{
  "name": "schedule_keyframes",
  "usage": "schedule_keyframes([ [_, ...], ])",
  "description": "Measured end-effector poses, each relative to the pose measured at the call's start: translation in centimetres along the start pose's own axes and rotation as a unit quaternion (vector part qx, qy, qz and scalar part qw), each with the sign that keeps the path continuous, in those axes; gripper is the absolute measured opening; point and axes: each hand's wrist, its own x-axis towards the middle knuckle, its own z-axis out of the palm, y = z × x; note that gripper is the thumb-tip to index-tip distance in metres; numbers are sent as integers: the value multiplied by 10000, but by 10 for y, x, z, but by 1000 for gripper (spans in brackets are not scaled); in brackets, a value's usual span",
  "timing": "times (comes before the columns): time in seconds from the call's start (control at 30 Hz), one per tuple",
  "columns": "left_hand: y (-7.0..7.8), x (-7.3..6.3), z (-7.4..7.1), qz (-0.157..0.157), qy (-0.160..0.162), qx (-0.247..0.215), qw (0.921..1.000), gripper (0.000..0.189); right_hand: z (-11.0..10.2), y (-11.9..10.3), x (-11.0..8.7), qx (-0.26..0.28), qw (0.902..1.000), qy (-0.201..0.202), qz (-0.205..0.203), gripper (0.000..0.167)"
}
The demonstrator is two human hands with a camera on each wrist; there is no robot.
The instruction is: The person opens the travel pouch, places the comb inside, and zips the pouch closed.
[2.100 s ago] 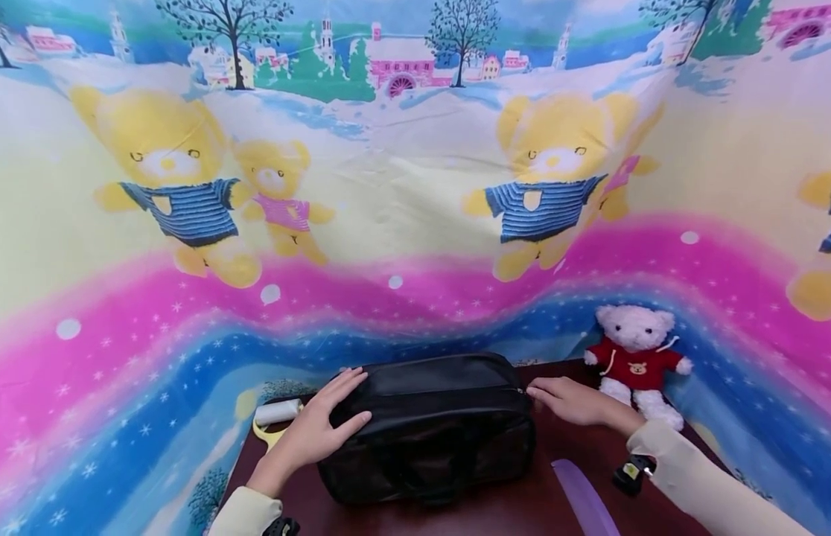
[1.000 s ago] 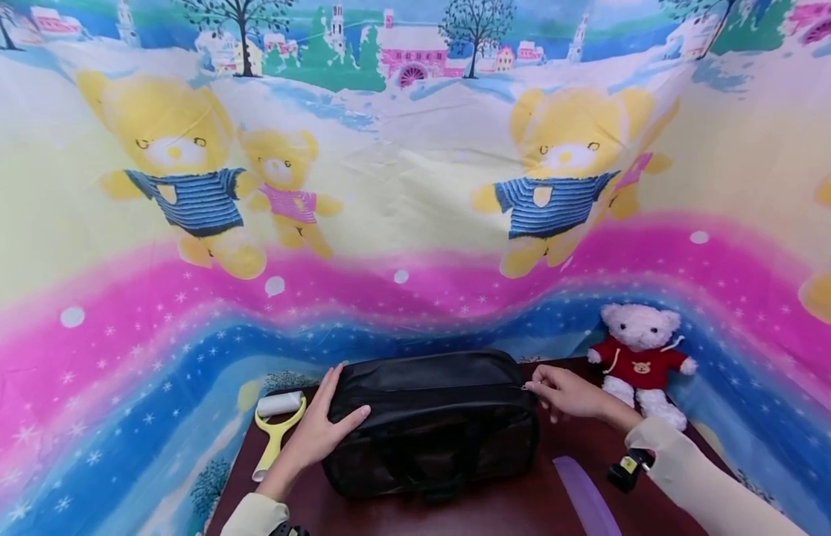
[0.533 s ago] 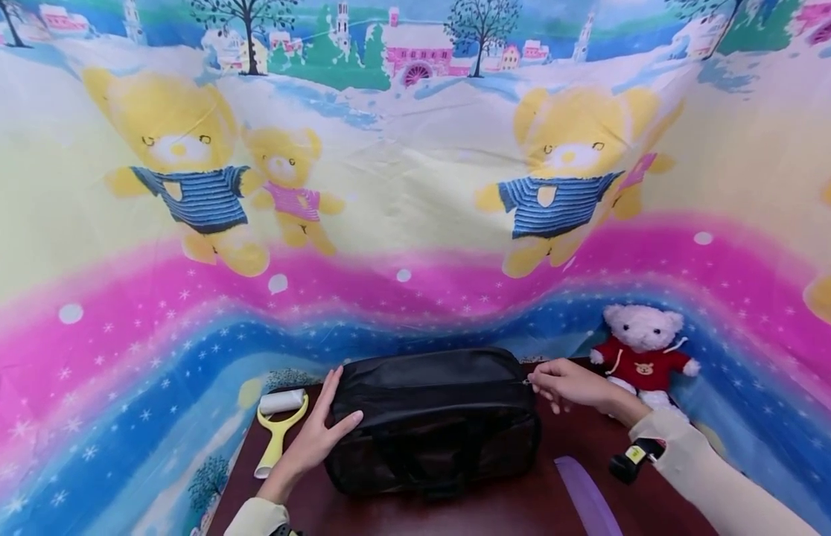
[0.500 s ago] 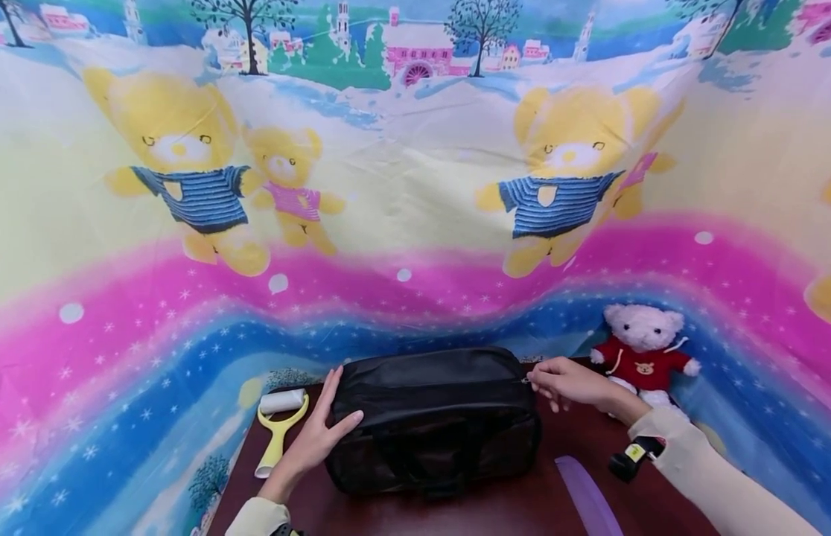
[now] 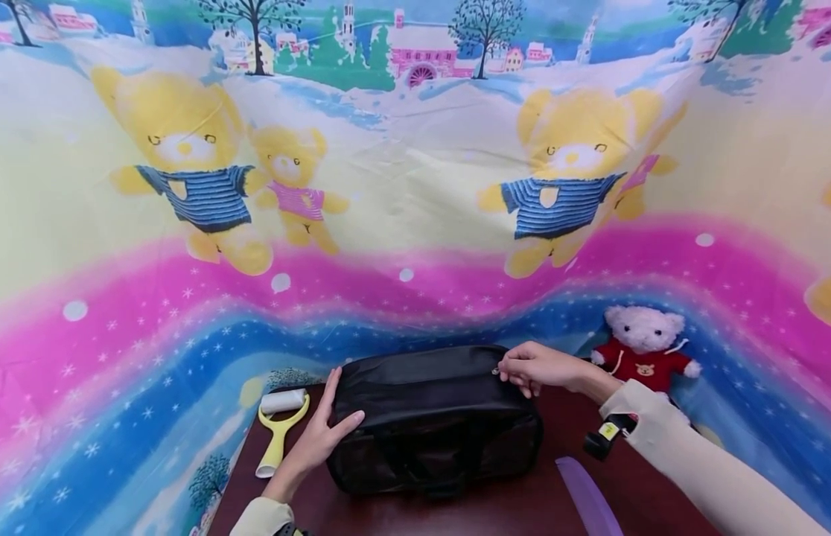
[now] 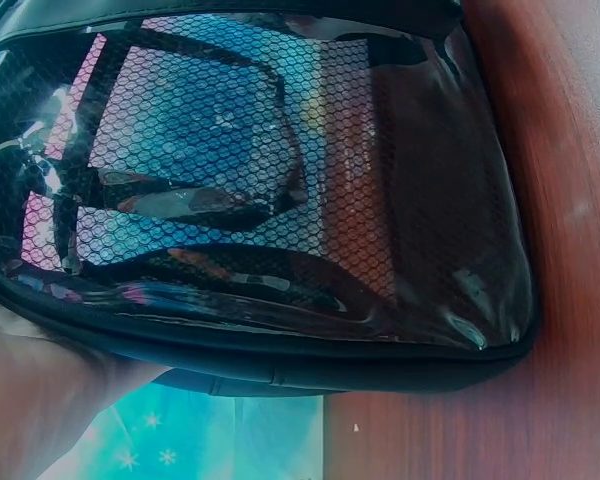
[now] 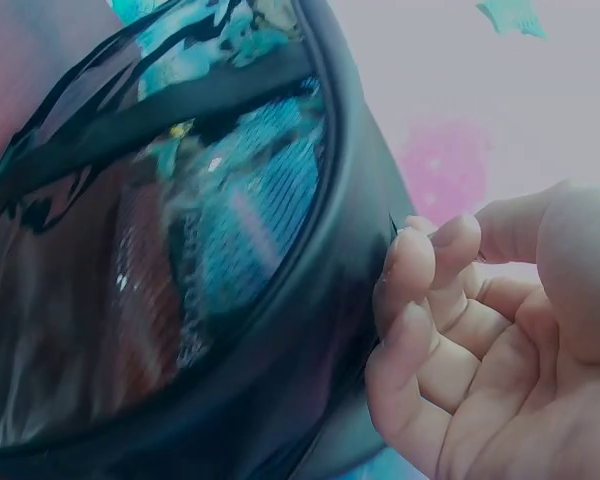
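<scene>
A black bag (image 5: 429,402) with a zipper along its top and a dark see-through front stands on the table. Its mesh-lined clear panel (image 6: 220,130) fills much of the left wrist view. My left hand (image 5: 319,435) rests against the bag's left end, fingers straight and thumb on the front edge. At the right part of the top, my right hand (image 5: 539,367) pinches the small metal zipper pull (image 5: 497,370) between thumb and forefinger. In the right wrist view the right hand (image 7: 470,340) has its fingers curled beside the bag's rim; the pull is mostly hidden there.
Left of the bag lies a yellow-handled lint roller (image 5: 276,432). A purple comb-like strip (image 5: 586,491) lies at front right. Behind the right forearm sits a white teddy bear (image 5: 643,342) in a red top. A printed cloth (image 5: 402,223) hangs behind the dark red table (image 5: 389,517).
My right hand has moved left with the zipper pull, from the bag's right end onto its top. My left hand has shifted slightly and stays at the left end.
</scene>
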Motion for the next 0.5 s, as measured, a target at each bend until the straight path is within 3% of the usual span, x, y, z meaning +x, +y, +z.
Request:
schedule_keyframes([
  [0.23, -2, 2, -1, 62, 29, -32, 10000, 89, 14, -38, 27, -69, 9996, -262, 65, 34],
  [0.5, -6, 1, 0, 77, 58, -65, 9999, 90, 45, -76, 62, 138, 9983, -457, 339, 28],
])
